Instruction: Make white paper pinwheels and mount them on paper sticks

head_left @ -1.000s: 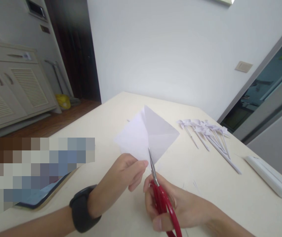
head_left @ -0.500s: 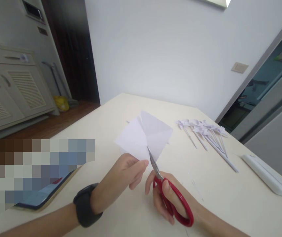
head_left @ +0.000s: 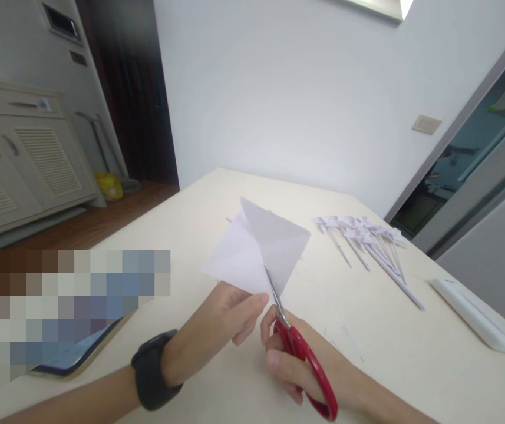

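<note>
My left hand, with a black watch on its wrist, pinches the near corner of a creased white square of paper held above the cream table. My right hand grips red-handled scissors. Their blades point up into the paper's near edge, along a diagonal crease, right beside my left thumb and fingertips.
Several white paper pinwheels on sticks lie in a row at the right. A long white object rests near the right edge. A tablet lies at the left, partly under a blurred patch. Cabinets and a dark doorway stand beyond.
The scissor handles opened and then closed again while the blades stayed in the paper's near edge. The paper tilted slightly to the left. My left hand kept its pinch.
</note>
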The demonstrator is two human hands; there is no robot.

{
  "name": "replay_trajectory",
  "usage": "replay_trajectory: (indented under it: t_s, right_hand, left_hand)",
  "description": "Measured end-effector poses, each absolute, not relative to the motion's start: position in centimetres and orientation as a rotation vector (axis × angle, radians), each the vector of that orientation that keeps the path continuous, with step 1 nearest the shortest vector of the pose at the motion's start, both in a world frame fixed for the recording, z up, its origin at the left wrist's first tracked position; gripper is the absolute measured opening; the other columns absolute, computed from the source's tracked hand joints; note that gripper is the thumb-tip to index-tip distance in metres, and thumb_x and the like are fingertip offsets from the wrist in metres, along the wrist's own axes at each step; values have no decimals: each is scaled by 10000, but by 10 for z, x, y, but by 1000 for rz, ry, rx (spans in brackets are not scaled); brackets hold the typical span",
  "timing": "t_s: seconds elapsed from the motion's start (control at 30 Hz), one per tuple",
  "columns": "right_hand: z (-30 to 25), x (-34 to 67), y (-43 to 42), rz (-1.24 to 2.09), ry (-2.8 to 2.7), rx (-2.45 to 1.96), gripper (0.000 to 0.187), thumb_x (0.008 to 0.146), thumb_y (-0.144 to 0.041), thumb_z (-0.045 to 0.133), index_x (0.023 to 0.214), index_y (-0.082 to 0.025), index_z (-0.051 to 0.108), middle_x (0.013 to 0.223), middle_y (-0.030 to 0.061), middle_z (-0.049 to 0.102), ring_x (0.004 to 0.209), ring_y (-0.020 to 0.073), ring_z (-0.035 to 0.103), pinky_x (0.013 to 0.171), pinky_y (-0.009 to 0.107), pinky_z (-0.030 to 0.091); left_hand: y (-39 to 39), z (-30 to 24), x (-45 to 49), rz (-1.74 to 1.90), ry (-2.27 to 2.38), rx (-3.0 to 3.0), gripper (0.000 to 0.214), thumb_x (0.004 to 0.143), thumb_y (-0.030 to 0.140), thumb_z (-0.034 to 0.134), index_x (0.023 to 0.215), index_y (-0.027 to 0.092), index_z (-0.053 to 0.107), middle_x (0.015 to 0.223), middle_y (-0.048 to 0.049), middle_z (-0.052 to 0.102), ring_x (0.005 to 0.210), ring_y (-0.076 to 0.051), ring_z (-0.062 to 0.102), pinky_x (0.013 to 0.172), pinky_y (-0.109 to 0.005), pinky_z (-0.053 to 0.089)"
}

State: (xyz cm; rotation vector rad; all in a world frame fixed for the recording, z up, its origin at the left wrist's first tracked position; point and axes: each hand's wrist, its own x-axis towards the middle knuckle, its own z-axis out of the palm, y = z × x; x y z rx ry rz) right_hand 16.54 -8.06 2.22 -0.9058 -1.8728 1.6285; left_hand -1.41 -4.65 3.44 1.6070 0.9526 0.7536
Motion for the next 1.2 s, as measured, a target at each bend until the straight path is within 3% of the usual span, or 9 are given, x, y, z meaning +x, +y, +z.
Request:
replay_trajectory:
  t_s: [0.07,0.17,0.37,0.5,0.7,1.0,1.2]
  right_hand:
    - [24,165,-80,1626,-1850,-1001,162,850,-192,508,924,-216,366,561,-91,412,432,58,382,425,171,312]
    - [25,169,-74,1666,-1828,-1010,159,840,-110,464,897,-218,361,639,-75,434,483,61,434,460,180,354]
    - [22,182,-54,1735,-1919,-982,174,833,-271,567,869,-198,414,607,-59,477,522,88,496,521,215,400]
    - [29,187,-46,1608,-2007,-1096,226,847,-375,540,980,-196,506,600,-36,531,575,117,539,601,257,434]
    - [39,194,-41,1322,-2142,-1201,348,801,-400,595,1107,-234,614,811,6,591,790,154,546,716,271,417]
    - [35,194,-41,1167,-1929,-1302,331,790,-423,604,1034,-213,528,718,-24,544,666,128,531,684,285,430]
    - [35,193,-43,1341,-1668,-1157,284,901,-480,386,1025,-225,400,660,-31,489,547,112,496,535,256,423]
  left_hand:
    - [-47,34,-15,757,934,1606,463,884,321,362,438,197,339,400,44,380,427,-101,374,510,-266,313]
    - [-44,30,-16,773,925,1604,467,887,326,367,439,198,335,393,50,367,417,-100,369,502,-267,305]
    - [-30,19,-15,782,930,1544,464,866,319,416,424,191,357,376,54,372,384,-91,366,475,-269,273]
    - [-26,21,-14,816,942,1508,466,870,306,387,420,198,330,358,57,359,372,-86,350,469,-269,263]
    - [-24,25,-17,892,970,1463,475,873,316,384,415,200,326,352,55,364,381,-90,350,488,-272,283]
    - [-23,34,-19,975,1021,1438,452,879,316,398,448,199,328,379,60,338,411,-101,335,506,-276,282]
    - [-25,39,-23,1012,1104,1542,462,884,323,385,444,204,308,400,50,340,450,-115,365,535,-280,298]
